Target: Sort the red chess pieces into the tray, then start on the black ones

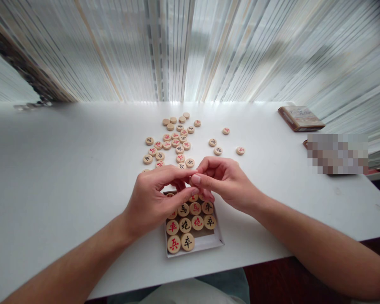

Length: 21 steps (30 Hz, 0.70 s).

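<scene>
My left hand (156, 196) and my right hand (226, 181) meet at the fingertips above a shallow open box (220, 236). The left fingers curl inward, its thumb low over the box. On the right, thumb and forefinger pinch together. Whatever lies between the fingers is hidden. Rows of round wooden Chinese chess pieces with red or black characters lie face up in the box, among them a black-marked piece (187, 242) and a red-marked piece (174, 244) in the nearest row. My hands cover part of its far rows.
Many loose chess pieces (167, 145) are scattered beyond my hands on the white table (66, 169). A few, such as one red-marked piece (240, 150), lie farther right. A small box (300, 118) and a blurred-out item (335, 154) are at the right. Striped curtains (183, 50) hang behind.
</scene>
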Each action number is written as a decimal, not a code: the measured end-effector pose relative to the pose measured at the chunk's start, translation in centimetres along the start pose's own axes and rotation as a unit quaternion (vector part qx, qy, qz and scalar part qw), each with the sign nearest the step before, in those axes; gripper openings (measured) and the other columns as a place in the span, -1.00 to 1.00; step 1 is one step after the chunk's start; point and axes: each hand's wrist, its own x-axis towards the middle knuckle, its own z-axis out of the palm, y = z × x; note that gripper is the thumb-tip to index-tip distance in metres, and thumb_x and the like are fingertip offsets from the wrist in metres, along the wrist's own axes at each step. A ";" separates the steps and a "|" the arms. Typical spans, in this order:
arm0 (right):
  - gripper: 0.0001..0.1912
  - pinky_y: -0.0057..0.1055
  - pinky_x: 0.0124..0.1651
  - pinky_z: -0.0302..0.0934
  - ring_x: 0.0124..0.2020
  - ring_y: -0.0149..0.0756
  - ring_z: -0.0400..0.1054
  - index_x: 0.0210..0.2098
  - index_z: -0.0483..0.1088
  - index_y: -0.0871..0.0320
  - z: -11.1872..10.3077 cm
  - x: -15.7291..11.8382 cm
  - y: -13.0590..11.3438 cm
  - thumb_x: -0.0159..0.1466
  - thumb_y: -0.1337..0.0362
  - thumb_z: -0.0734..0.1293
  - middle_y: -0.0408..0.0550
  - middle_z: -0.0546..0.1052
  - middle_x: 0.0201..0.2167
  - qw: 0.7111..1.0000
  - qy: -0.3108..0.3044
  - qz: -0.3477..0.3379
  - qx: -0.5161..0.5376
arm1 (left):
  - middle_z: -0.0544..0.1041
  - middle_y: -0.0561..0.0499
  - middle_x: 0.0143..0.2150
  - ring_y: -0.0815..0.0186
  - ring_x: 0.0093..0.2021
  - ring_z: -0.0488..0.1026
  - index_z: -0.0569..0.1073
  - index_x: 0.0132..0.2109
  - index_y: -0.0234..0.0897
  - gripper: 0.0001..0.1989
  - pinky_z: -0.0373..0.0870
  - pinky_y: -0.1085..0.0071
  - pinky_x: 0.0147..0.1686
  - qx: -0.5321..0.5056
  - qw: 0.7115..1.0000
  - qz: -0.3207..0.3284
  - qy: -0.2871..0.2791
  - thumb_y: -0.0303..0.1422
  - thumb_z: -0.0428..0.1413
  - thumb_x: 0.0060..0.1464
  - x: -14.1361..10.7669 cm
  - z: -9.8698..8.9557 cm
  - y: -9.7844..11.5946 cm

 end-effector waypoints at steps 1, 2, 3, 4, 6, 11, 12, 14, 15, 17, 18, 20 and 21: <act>-0.62 -0.57 -0.56 0.28 -0.62 -0.46 0.38 -0.36 0.51 0.18 0.0 0.0 0.0 0.16 0.12 0.70 -0.19 0.56 -0.59 1.000 -0.005 -0.008 0.000 | 0.75 -0.03 -0.22 0.25 -0.29 0.65 0.76 -0.01 -0.12 -0.75 0.64 0.37 -0.29 -0.007 1.000 -0.001 0.005 -0.46 0.40 0.16 0.0 0.0 0.0; -0.63 -0.56 -0.56 0.28 -0.62 -0.46 0.38 -0.36 0.51 0.18 0.0 0.0 -0.1 0.18 0.12 0.68 -0.19 0.56 -0.59 1.000 -0.010 -0.015 0.001 | 0.75 -0.03 -0.23 0.25 -0.29 0.65 0.75 -0.01 -0.14 -0.74 0.65 0.38 -0.29 -0.014 1.000 -0.003 0.010 -0.46 0.41 0.15 0.0 0.0 0.1; -0.64 -0.55 -0.55 0.29 -0.62 -0.46 0.38 -0.36 0.51 0.18 0.0 0.0 -0.1 0.20 0.11 0.67 -0.19 0.56 -0.59 1.000 -0.014 -0.021 0.004 | 0.75 -0.04 -0.23 0.25 -0.29 0.66 0.75 -0.01 -0.15 -0.74 0.66 0.38 -0.28 -0.021 1.000 -0.007 0.014 -0.46 0.41 0.15 0.0 0.0 0.1; -0.65 -0.53 -0.54 0.30 -0.62 -0.46 0.38 -0.35 0.52 0.19 0.0 0.0 -0.1 0.22 0.11 0.66 -0.18 0.56 -0.58 1.000 -0.016 -0.025 0.007 | 0.76 -0.04 -0.22 0.26 -0.29 0.67 0.75 0.00 -0.17 -0.74 0.66 0.39 -0.28 -0.028 0.999 -0.010 0.019 -0.46 0.41 0.15 0.0 0.1 0.1; -0.67 -0.51 -0.53 0.31 -0.61 -0.46 0.38 -0.31 0.55 0.19 -0.1 0.0 -0.2 0.25 0.10 0.64 -0.17 0.58 -0.56 0.999 -0.017 -0.028 0.014 | 0.77 -0.07 -0.19 0.25 -0.28 0.69 0.75 0.03 -0.19 -0.73 0.68 0.39 -0.26 -0.040 0.999 -0.017 0.025 -0.45 0.40 0.17 -0.1 0.1 0.0; -0.66 -0.52 -0.53 0.31 -0.60 -0.46 0.40 -0.24 0.57 0.20 -0.1 0.0 -0.2 0.16 0.18 0.70 -0.17 0.60 -0.54 0.999 -0.024 -0.012 0.033 | 0.80 -0.04 -0.16 0.26 -0.24 0.73 0.74 0.08 -0.15 -0.69 0.70 0.40 -0.18 -0.054 0.998 0.003 0.025 -0.45 0.41 0.20 -0.1 0.1 -0.2; -0.65 -0.54 -0.52 0.31 -0.59 -0.46 0.41 -0.25 0.57 0.20 -0.1 0.0 -0.1 0.13 0.20 0.71 -0.17 0.60 -0.54 0.999 -0.024 -0.006 0.036 | 0.80 -0.03 -0.16 0.26 -0.23 0.74 0.74 0.07 -0.14 -0.69 0.70 0.40 -0.17 -0.053 0.998 0.013 0.023 -0.46 0.41 0.20 -0.1 0.0 -0.2; -0.64 -0.57 -0.53 0.30 -0.59 -0.48 0.41 -0.28 0.56 0.20 -0.1 0.0 -0.1 0.10 0.22 0.73 -0.18 0.60 -0.54 0.999 -0.020 0.006 0.039 | 0.80 -0.02 -0.16 0.28 -0.23 0.73 0.75 0.07 -0.12 -0.68 0.68 0.42 -0.16 -0.039 0.999 0.031 0.022 -0.49 0.41 0.19 0.0 0.0 -0.1; -0.63 -0.59 -0.54 0.28 -0.59 -0.48 0.40 -0.29 0.55 0.20 -0.1 0.0 -0.1 0.09 0.23 0.73 -0.19 0.59 -0.56 0.999 -0.018 0.010 0.040 | 0.80 -0.02 -0.16 0.28 -0.24 0.73 0.75 0.06 -0.12 -0.68 0.67 0.42 -0.16 -0.026 0.999 0.038 0.023 -0.50 0.41 0.18 0.0 0.0 -0.1; -0.60 -0.60 -0.56 0.26 -0.61 -0.49 0.39 -0.32 0.54 0.20 -0.1 0.0 -0.1 0.04 0.24 0.75 -0.19 0.58 -0.58 0.999 -0.015 0.017 0.042 | 0.80 -0.02 -0.17 0.29 -0.25 0.72 0.75 0.06 -0.13 -0.67 0.66 0.42 -0.18 0.003 0.998 0.053 0.025 -0.53 0.40 0.18 -0.1 0.0 0.0; -0.59 -0.60 -0.57 0.24 -0.61 -0.49 0.39 -0.33 0.53 0.20 -0.1 0.0 -0.1 0.02 0.24 0.76 -0.19 0.58 -0.58 0.999 -0.013 0.019 0.042 | 0.80 -0.02 -0.17 0.29 -0.26 0.71 0.75 0.05 -0.13 -0.67 0.66 0.42 -0.19 0.014 0.998 0.059 0.024 -0.54 0.39 0.17 -0.1 -0.1 0.1; -0.58 -0.60 -0.59 0.24 -0.62 -0.48 0.39 -0.36 0.52 0.20 -0.1 -0.1 -0.2 0.00 0.23 0.77 -0.18 0.59 -0.58 0.999 -0.010 0.022 0.041 | 0.80 -0.03 -0.19 0.28 -0.28 0.70 0.75 0.05 -0.15 -0.67 0.66 0.42 -0.24 0.022 0.997 0.067 0.020 -0.53 0.40 0.17 -0.1 -0.1 0.1; -0.58 -0.59 -0.59 0.24 -0.62 -0.47 0.39 -0.37 0.51 0.20 0.0 -0.1 -0.3 0.01 0.23 0.76 -0.18 0.59 -0.58 0.999 -0.009 0.021 0.040 | 0.79 -0.04 -0.21 0.28 -0.30 0.69 0.75 0.04 -0.17 -0.68 0.65 0.42 -0.27 0.017 0.998 0.065 0.017 -0.51 0.41 0.16 -0.1 -0.1 0.1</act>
